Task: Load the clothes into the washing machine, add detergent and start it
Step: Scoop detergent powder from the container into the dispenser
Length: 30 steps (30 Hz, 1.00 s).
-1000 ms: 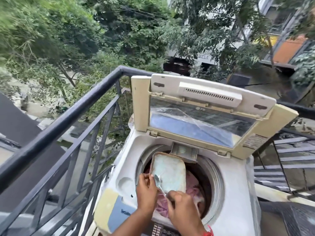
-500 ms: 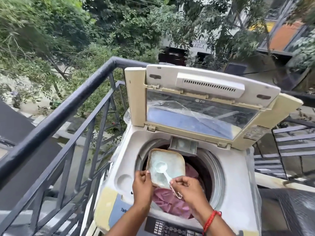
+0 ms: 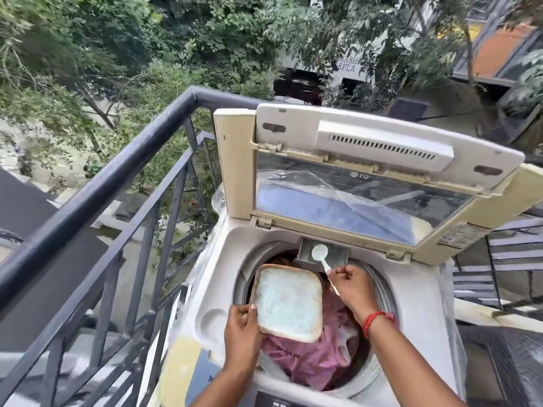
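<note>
I'm holding the scoop [image 3: 323, 259] pinched in my right hand [image 3: 354, 287], bowl pointing up-away over the detergent drawer [image 3: 322, 254]; left hand [image 3: 242, 331] gripping powder tub [image 3: 289, 302] above clothes [image 3: 311, 359] in drum.

A dark metal railing [image 3: 117, 177] with slanted bars enclosed the balcony on the left and far side, in daylight. Beyond it stood dense green trees [image 3: 141, 48], and behind them a pale building [image 3: 346, 69] bearing partly hidden lettering, with an orange wall panel [image 3: 499, 48] at upper right. A flight of grey stairs [image 3: 511, 259] descended on the right.
</note>
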Each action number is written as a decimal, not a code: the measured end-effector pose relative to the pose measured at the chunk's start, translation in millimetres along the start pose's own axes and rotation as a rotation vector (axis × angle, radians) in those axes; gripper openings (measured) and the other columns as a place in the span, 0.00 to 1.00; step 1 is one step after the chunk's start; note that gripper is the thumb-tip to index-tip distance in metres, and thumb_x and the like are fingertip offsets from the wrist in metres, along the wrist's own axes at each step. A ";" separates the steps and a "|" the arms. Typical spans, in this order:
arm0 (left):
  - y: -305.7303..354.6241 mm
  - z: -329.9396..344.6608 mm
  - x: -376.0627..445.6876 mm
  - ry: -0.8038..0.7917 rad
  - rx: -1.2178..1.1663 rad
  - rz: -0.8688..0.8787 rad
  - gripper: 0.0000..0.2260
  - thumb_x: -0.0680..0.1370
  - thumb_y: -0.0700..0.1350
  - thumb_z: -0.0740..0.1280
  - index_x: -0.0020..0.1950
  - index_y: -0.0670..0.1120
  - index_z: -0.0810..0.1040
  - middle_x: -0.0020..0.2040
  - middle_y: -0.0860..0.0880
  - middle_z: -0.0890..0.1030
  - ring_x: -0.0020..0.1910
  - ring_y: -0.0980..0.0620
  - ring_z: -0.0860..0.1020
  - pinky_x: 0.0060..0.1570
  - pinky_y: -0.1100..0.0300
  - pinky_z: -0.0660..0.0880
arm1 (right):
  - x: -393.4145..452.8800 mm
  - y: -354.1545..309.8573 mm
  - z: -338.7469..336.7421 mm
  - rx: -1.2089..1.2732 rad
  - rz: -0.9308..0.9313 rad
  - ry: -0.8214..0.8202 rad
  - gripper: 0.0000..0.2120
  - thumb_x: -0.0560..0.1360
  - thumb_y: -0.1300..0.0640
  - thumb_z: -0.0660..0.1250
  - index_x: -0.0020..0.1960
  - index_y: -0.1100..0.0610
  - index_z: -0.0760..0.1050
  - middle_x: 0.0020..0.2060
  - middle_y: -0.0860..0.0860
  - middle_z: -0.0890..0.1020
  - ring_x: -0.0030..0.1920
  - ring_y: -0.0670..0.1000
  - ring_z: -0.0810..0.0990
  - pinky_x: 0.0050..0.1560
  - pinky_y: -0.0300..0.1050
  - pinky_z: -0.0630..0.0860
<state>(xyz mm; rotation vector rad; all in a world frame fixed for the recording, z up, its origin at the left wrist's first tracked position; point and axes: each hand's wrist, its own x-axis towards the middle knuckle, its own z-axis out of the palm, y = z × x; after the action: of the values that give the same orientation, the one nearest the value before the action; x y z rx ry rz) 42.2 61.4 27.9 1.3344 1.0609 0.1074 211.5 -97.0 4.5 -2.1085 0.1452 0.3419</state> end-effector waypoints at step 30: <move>0.2 14.7 14.5 -0.070 -0.004 -0.015 0.06 0.81 0.47 0.62 0.48 0.45 0.72 0.41 0.42 0.82 0.37 0.43 0.79 0.38 0.47 0.78 | -47.3 -1.7 -20.7 -0.486 -0.891 0.041 0.05 0.74 0.64 0.66 0.40 0.58 0.77 0.33 0.50 0.76 0.37 0.51 0.74 0.43 0.40 0.70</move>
<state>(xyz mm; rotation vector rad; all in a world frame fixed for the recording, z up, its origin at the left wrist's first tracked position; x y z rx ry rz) 60.2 59.6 18.0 1.3171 1.0109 0.0515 170.7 -115.2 30.5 -2.4032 -0.9122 -0.2294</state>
